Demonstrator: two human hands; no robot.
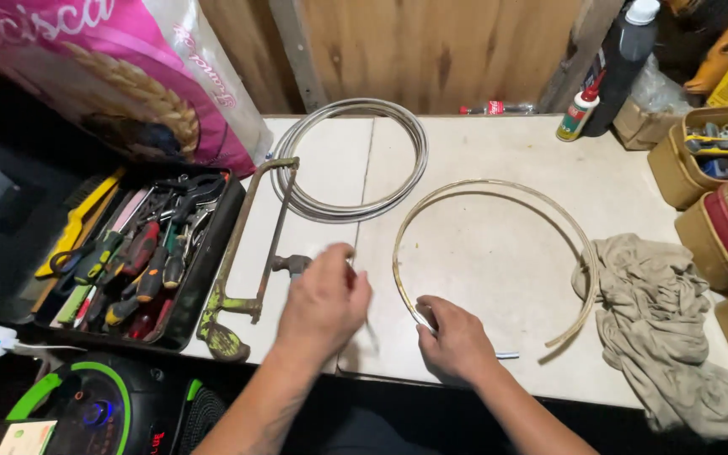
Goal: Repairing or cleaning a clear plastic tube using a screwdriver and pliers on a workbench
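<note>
Head view. The step in hand appears to be work on one end of the brass-coloured hoop [499, 253]. This open ring of thin strip lies flat on the pale workbench [482, 143] at centre right of the frame.

The right hand [457, 339], at lower centre, presses down on the hoop's near-left end with fingers curled; whether they close around the strip cannot be told. A short pale end [507, 355] shows just right of this hand.

The left hand [323, 301], left of it, is loosely closed. A thin item may be held, but motion blur hides it.

The next move, by judgement, calls for holding that end steady.

Beside the left hand lies a rusty hacksaw frame [250, 253]. A grey wire coil [351, 160] rests at upper centre, a tool tray [141, 253] at left, and a rag [667, 329] at right.
</note>
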